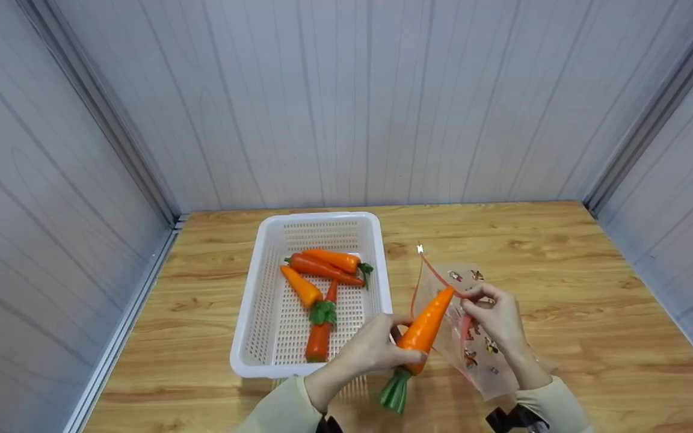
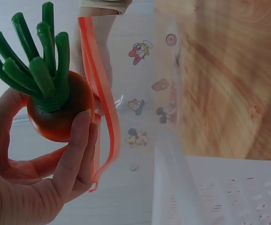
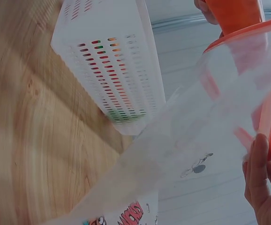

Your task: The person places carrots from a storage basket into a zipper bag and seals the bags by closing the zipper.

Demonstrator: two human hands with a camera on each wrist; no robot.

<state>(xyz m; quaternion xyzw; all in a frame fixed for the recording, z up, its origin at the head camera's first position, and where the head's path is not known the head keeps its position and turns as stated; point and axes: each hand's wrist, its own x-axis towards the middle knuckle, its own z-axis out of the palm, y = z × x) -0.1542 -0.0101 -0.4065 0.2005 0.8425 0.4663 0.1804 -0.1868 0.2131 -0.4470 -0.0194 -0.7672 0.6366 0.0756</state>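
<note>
My left hand [image 1: 376,349] grips a toy carrot [image 1: 425,328] near its green top [image 1: 394,391], with the tip pointing at the mouth of a clear zip bag [image 1: 473,337]. The bag has an orange zip strip [image 1: 437,276] and cartoon prints. My right hand [image 1: 497,316] pinches the bag's edge and holds the mouth apart. In the left wrist view the carrot [image 2: 63,110] with its green stalks [image 2: 32,61] sits in my fingers [image 2: 77,150] beside the zip strip [image 2: 100,93]. In the right wrist view my fingers [image 3: 262,183] pinch the bag [image 3: 196,159], and the carrot's tip [image 3: 234,14] is above.
A white perforated basket [image 1: 250,337] stands left of my hands on the wooden table [image 1: 563,270], holding several more toy carrots [image 1: 322,267]. Grey panel walls enclose the table at the back and on both sides.
</note>
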